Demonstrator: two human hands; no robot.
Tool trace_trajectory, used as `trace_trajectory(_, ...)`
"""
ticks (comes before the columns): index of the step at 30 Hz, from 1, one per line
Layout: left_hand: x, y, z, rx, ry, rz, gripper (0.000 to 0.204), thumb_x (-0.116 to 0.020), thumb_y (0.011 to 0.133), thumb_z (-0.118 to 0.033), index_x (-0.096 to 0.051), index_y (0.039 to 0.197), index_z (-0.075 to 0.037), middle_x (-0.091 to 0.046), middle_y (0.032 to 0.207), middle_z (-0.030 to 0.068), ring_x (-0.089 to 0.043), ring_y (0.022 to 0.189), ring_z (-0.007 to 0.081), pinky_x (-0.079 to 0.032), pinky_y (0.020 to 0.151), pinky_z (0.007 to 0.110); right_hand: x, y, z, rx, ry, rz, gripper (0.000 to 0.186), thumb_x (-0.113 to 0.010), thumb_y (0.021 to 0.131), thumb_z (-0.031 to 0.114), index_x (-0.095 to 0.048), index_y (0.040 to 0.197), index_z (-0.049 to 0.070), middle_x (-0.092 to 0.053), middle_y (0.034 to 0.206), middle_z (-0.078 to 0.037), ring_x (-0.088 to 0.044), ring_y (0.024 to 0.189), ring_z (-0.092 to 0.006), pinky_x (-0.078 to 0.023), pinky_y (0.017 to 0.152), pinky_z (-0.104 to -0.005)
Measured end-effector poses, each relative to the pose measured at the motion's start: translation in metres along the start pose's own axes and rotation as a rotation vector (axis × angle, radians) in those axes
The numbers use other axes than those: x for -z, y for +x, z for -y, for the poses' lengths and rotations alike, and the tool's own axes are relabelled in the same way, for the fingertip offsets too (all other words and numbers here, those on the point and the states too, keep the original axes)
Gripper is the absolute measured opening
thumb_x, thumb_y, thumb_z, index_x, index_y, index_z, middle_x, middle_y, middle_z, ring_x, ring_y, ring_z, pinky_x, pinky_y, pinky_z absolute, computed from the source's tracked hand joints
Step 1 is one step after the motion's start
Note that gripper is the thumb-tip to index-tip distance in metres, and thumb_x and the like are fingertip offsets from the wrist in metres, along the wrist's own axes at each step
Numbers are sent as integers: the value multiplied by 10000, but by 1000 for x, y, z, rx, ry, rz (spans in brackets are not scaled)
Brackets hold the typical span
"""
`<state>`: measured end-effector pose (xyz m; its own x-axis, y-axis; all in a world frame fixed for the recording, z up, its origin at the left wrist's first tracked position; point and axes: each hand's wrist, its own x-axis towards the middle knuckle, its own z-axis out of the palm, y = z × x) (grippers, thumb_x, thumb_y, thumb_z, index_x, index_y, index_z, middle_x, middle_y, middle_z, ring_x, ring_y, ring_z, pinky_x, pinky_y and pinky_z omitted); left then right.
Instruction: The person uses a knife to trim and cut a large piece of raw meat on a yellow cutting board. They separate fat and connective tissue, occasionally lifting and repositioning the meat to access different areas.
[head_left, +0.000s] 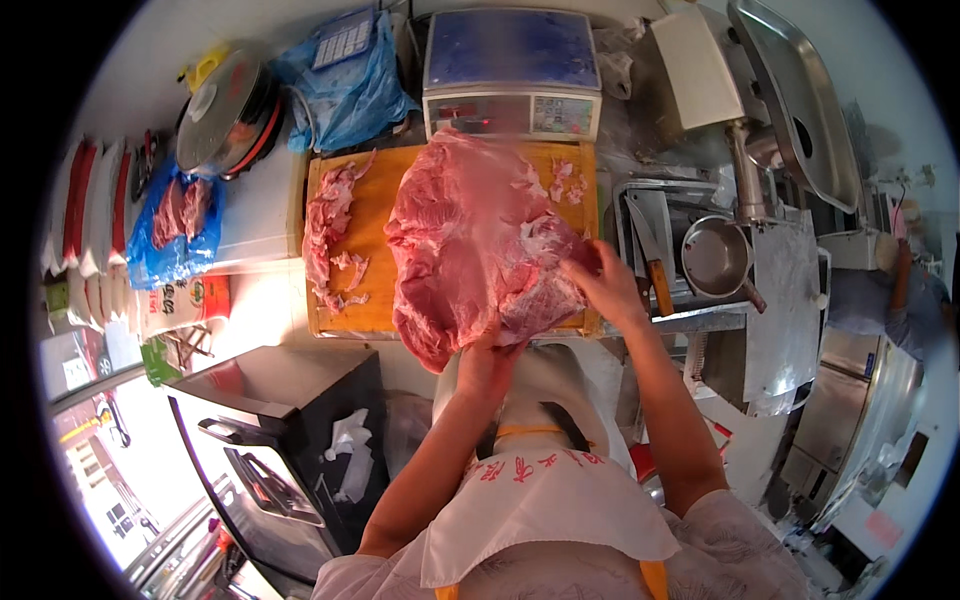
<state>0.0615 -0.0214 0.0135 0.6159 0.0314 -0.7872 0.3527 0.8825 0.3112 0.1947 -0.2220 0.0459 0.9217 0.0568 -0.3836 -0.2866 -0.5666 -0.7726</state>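
A large slab of raw pink meat spreads over an orange-brown cutting board and overhangs its front edge. My left hand holds the meat at that near edge, fingers partly hidden under it. My right hand grips the meat's right side, fingers curled onto it. Loose strips of trimmed meat lie along the board's left side, and small scraps sit at the upper right.
A scale stands behind the board. A knife and pot lie to the right, near a metal grinder. Bagged meat and a lidded pan are left. Another person stands at far right.
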Motion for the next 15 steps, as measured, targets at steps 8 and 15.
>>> trace_trajectory(8, -5, -34, -37, 323, 707, -27, 280, -556, 1076, -226, -633, 1281, -51, -734, 1116, 139, -718, 1053, 273, -581, 924, 443, 0, 13, -6, 162, 74, 101, 664, -906, 698, 310, -671, 1218, -29, -694, 1205, -225, -680, 1085, -368, -531, 942, -422)
trace_trajectory(15, -76, -41, -51, -716, 1637, 109, 278, -632, 980, -65, -657, 1257, -62, -717, 1191, 144, -691, 1077, 303, -558, 943, 455, -29, -4, -42, 354, -129, -170, 781, -866, 749, 272, -540, 1402, -6, -697, 1176, -254, -671, 1020, -436, -542, 915, -475)
